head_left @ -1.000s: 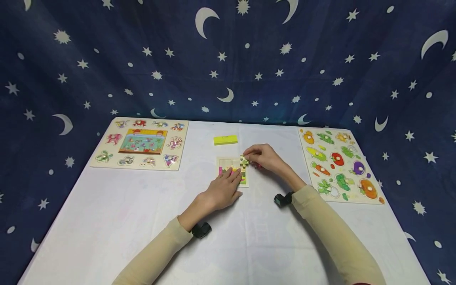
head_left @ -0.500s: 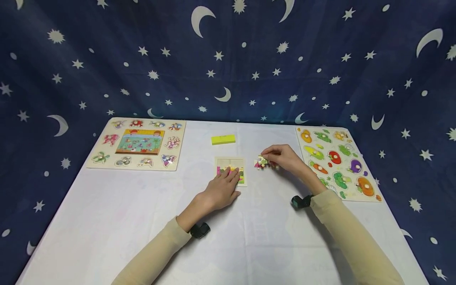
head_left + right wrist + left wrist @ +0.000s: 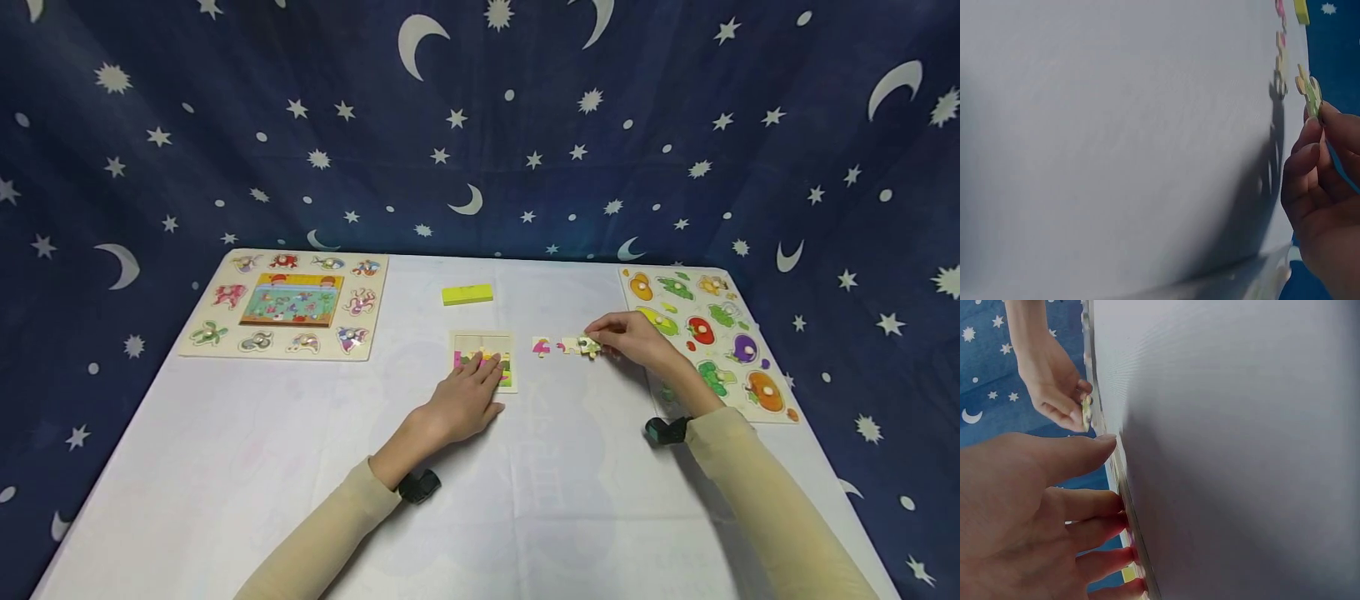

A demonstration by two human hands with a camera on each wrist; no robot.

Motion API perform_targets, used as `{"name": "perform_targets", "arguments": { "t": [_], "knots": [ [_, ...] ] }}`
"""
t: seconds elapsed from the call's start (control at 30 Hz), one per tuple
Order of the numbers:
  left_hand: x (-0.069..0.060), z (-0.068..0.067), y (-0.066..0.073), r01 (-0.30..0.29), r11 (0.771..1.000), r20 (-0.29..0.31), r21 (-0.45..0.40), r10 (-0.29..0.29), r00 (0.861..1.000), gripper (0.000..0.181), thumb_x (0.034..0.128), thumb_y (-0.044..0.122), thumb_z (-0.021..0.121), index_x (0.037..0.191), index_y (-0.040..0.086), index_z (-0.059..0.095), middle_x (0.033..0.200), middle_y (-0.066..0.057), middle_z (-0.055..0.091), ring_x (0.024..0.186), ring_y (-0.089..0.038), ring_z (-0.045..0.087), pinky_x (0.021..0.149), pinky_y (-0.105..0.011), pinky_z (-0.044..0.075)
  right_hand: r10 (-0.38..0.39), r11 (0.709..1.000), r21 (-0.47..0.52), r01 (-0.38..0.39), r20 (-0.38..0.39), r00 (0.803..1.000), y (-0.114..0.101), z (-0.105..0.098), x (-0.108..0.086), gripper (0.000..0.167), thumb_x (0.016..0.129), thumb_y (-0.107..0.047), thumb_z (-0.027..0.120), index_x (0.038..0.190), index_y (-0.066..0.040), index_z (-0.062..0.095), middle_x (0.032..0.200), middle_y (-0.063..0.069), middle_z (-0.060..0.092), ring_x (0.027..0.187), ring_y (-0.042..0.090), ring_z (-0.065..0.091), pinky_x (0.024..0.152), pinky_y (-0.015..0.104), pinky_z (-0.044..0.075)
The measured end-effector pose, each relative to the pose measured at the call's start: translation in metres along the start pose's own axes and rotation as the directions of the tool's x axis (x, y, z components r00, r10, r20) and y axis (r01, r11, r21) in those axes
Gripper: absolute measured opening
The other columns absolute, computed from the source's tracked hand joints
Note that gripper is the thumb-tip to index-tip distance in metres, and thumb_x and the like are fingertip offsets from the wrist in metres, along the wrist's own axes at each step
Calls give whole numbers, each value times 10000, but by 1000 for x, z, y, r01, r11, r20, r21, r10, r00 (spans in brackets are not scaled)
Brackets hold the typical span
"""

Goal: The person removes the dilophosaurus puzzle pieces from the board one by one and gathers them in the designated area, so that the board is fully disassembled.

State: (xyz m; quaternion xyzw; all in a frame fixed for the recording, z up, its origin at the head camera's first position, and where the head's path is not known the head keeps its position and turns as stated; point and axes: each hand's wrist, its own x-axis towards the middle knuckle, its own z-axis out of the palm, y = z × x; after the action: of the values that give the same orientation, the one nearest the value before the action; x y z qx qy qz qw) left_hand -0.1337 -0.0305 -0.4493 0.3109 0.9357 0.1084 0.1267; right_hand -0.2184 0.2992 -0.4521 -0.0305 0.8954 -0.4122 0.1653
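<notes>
The left hand (image 3: 467, 398) lies with straight fingers on a small framed puzzle (image 3: 507, 388), covering part of its pink, green and yellow picture; the top strip of the frame shows bare wood. In the left wrist view, the left hand's fingers (image 3: 1100, 528) touch the frame's edge. Between thumb and fingertips the right hand (image 3: 633, 337) pinches a pale green-yellow puzzle piece (image 3: 588, 346), just right of loose pieces (image 3: 570, 345) and a pink one (image 3: 541, 346). The right wrist view shows the pinched piece (image 3: 1311, 94) raised above the table.
A yellow block (image 3: 467, 294) lies behind the framed puzzle. At the left is a sea-animal board (image 3: 195, 348) with a picture block on it. A vegetable board (image 3: 757, 414) lies at the right, partly under the right forearm. A starry blue cloth (image 3: 390, 125) hangs behind the table.
The right hand has moved right, away from the framed puzzle, with the pinched piece, uncovering loose pieces on the table. The left hand has stayed on the frame.
</notes>
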Motion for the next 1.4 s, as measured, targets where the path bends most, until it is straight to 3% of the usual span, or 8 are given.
{"name": "perform_targets", "arguments": {
  "t": [0.43,1.13,1.4],
  "knots": [
    [1,0,0,8,999,10,-32,-8,1000,652,1058,336,570,1580,1,370,1682,-127,303,1560,-389,251,1233,-539,303,30,999,-22,-30,-10,1000,10,-10,-5,243,1016,-154,650,1174,7,741,929,111,706,759,168,568,637,245,493],
    [-2,1,-7,2,997,51,-76,2,999,659,1061,337,565,1602,35,340,1694,-107,281,1576,-348,225,1257,-504,265,14,995,-94,-27,-138,990,17,4,-7,216,1019,-153,642,1166,-33,744,952,118,714,768,194,593,614,237,504],
    [-10,2,-8,-25,998,8,-59,26,1000,646,1055,317,579,1576,-5,373,1675,-154,309,1558,-385,259,1253,-494,276,-83,996,-51,74,-201,976,-6,23,-6,203,1013,-182,659,1138,-50,748,964,151,701,698,211,605,566,250,508]
  ]
}}
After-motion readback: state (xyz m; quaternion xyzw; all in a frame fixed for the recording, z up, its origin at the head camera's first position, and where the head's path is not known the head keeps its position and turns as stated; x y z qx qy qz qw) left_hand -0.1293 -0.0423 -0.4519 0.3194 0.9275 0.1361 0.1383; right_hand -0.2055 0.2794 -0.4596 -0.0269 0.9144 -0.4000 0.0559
